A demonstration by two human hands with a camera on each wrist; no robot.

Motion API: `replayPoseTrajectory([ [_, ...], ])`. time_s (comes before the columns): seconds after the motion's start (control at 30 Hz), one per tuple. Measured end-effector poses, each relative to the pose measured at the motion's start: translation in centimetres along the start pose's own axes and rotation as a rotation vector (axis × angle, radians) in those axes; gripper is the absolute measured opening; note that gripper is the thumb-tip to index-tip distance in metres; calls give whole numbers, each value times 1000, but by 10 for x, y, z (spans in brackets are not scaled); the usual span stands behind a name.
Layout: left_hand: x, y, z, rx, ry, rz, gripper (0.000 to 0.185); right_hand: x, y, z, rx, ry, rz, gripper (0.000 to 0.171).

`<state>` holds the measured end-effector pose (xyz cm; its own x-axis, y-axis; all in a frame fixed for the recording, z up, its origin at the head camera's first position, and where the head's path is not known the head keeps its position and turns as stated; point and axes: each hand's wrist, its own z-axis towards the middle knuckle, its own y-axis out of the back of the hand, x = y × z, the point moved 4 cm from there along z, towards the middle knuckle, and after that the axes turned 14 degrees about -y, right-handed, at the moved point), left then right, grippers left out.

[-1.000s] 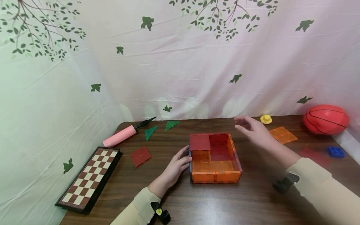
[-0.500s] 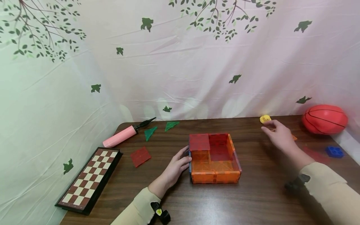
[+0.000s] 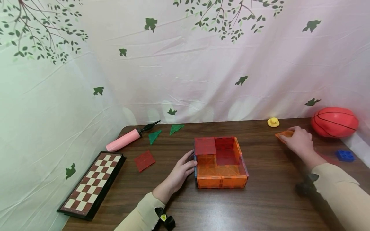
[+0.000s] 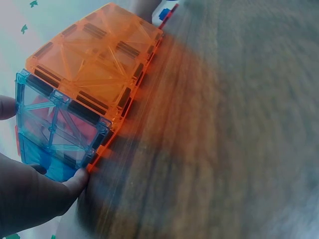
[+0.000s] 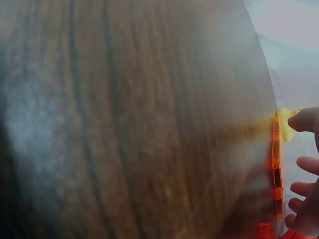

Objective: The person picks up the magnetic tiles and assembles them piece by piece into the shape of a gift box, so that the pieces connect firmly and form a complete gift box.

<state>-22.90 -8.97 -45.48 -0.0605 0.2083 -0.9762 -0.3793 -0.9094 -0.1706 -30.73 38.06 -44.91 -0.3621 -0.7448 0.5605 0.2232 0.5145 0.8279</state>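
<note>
An open box of magnetic tiles point(image 3: 221, 163) stands mid-table, with orange walls, a red back and a red tile over its far-left corner. My left hand point(image 3: 191, 162) holds its left side; the left wrist view shows a finger and thumb point(image 4: 75, 181) spanning the blue side panel point(image 4: 60, 134). At the far right my right hand point(image 3: 291, 134) grips a flat orange square tile point(image 3: 282, 134). The right wrist view shows that tile point(image 5: 275, 169) edge-on with fingers point(image 5: 305, 189) curled round it.
A chessboard point(image 3: 92, 183) lies front left, with a pink pump point(image 3: 122, 140), two green triangles point(image 3: 154, 135) and a red square tile point(image 3: 144, 160) near it. A yellow duck point(image 3: 273, 122), a basketball point(image 3: 334, 122), a blue brick point(image 3: 345, 156) and a red tile point(image 3: 328, 159) are on the right.
My right hand has moved from above the box's back right corner out to the right and down onto the orange tile, and now grips it. The left hand has stayed put.
</note>
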Motion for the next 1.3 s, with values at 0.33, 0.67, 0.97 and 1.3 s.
replayPoseTrajectory([
  [0.33, 0, 1, 0, 9, 3, 4, 68, -2, -1, -3, 32, -7, -45, 71],
  [0.67, -1, 1, -1, 2, 6, -2, 68, -2, 0, 1, 28, 5, -30, 72],
  [0.97, 0, 1, 0, -5, 5, -4, 69, 13, -6, -4, 80, 100, 120, 74],
  [1.3, 1, 1, 1, -5, 3, 1, 68, 67, -9, -37, 200, 259, 200, 69],
])
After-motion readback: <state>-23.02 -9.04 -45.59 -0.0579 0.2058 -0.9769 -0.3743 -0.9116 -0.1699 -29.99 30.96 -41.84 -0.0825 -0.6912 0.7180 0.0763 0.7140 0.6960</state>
